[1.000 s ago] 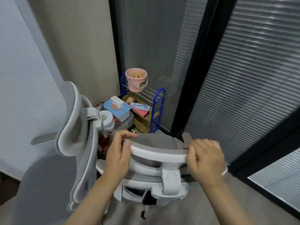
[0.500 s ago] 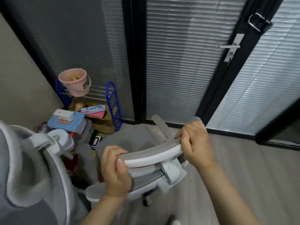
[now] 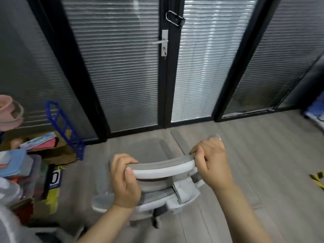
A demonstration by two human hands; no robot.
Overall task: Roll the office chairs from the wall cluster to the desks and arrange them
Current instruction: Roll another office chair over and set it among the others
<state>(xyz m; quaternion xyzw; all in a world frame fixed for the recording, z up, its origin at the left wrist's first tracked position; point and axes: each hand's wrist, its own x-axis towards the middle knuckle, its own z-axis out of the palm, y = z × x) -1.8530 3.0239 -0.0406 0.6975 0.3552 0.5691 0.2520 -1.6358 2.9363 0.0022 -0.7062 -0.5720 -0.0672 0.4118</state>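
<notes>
We grip the grey-and-white office chair (image 3: 163, 170) by its headrest: our left hand (image 3: 125, 179) curls round the left end, our right hand (image 3: 212, 168) round the right. The chair stands on the wood-look floor (image 3: 263, 155) before the glass door (image 3: 126, 64).

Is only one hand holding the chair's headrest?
No: the left hand and the right hand each grip an end of the headrest.

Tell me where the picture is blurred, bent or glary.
Head view: left-edge clutter and the pink bucket smear with motion blur; both hands, left hand and right hand, on the chair headrest stay fairly sharp; door frames bow from wide-angle distortion; backlit blinds glare.
</notes>
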